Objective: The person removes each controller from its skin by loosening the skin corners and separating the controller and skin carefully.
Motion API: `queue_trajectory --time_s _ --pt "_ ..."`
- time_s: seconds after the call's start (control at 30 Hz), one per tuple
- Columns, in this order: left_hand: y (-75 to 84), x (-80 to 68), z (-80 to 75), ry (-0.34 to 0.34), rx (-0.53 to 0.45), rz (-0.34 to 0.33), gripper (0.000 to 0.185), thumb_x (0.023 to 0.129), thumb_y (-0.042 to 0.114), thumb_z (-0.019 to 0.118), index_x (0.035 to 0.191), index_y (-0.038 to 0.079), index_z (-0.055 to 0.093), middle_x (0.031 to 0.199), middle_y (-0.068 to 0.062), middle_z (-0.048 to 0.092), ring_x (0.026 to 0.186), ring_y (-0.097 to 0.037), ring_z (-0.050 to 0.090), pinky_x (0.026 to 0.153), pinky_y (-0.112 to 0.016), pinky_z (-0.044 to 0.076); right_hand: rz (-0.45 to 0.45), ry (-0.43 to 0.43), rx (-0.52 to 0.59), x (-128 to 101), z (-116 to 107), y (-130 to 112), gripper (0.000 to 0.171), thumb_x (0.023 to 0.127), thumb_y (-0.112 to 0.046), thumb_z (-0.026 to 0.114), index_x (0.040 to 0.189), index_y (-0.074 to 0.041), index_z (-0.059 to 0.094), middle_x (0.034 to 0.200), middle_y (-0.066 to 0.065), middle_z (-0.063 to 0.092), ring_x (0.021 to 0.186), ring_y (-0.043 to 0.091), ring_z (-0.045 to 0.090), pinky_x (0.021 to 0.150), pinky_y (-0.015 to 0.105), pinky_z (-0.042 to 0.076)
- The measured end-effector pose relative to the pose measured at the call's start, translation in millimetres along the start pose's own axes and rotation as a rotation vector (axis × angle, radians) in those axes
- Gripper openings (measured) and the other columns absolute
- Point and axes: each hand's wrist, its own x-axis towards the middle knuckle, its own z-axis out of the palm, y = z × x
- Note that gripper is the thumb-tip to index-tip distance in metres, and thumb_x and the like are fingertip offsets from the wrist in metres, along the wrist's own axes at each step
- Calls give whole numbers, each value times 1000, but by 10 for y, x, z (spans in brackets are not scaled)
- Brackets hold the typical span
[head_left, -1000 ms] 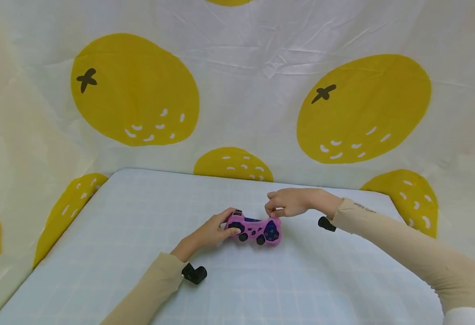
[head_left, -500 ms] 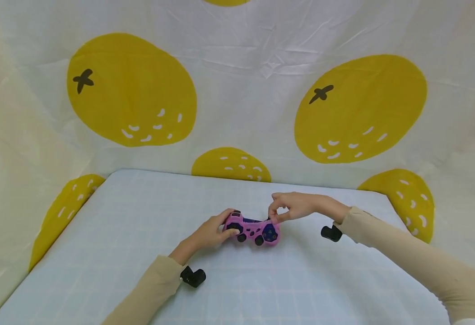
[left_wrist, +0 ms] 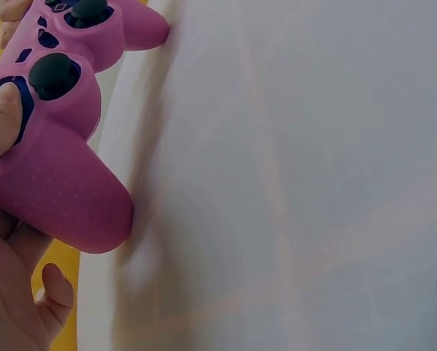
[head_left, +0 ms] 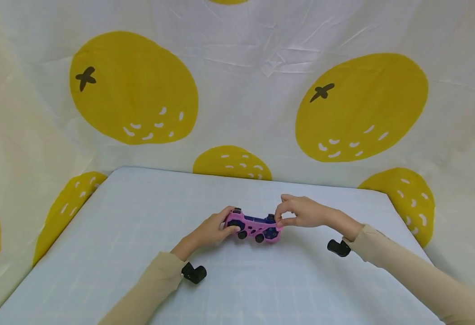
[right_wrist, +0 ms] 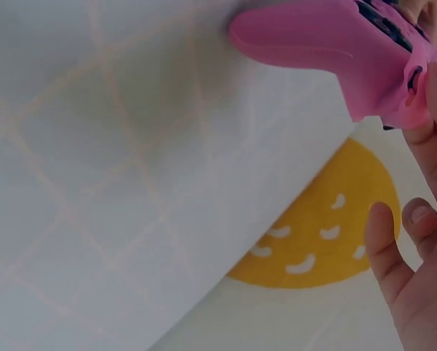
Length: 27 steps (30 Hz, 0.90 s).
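Observation:
A dark blue game controller (head_left: 271, 233) sits in a pink silicone cover (left_wrist: 65, 183), its sticks facing up toward the head camera. My left hand (head_left: 211, 230) holds its left side, thumb on the face by the direction pad and fingers behind. At the right shoulder, my right hand (head_left: 304, 212) pinches the cover's edge between thumb and forefinger. In the right wrist view the cover (right_wrist: 299, 36) is pulled out there, with a small opening near the thumb. Dark shoulder buttons show bare at that corner in the head view. The controller's underside is hidden.
A pale blue checked cloth covers the table (head_left: 140, 280). Behind it hangs a white curtain (head_left: 245, 104) printed with large yellow fruit. Each wrist carries a small black camera; the left wrist camera (head_left: 194, 273) lies close above the cloth.
My right hand has moved slightly right and toward me, pinching the cover's edge and drawing it outward, so the right shoulder buttons now show. My left hand keeps its hold.

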Motion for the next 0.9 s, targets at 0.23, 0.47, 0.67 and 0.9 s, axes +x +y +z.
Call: queue_trajectory --time_s 0.23,0.47,0.67,0.9 --pt "19 -10 0 5 8 3 53 93 37 61 137 16 40 112 -3 65 101 -16 58 100 -44 45 -21 44 55 -71 90 31 8 91 -33 65 98 -30 67 93 -9 56 87 3 51 77 33 51" --pt "13 -12 -5 -9 -4 -4 55 93 37 61 139 15 40 116 -5 64 109 -18 58 105 -46 41 -40 50 89 -139 152 50 10 94 -32 60 102 -30 66 95 -15 55 85 0 52 77 24 50" --pt "-5 3 -11 -10 -24 10 51 93 34 62 136 15 41 115 -4 64 104 -16 58 97 -40 47 -98 68 100 -176 192 61 10 95 -28 60 102 -28 66 97 -14 58 87 -1 52 76 22 50" --pt "1 15 3 -8 -47 14 51 93 33 62 136 16 41 116 -4 64 103 -15 57 89 -34 48 -79 106 243 -232 311 124 10 93 -25 62 102 -25 68 101 -10 65 84 2 53 71 20 48"
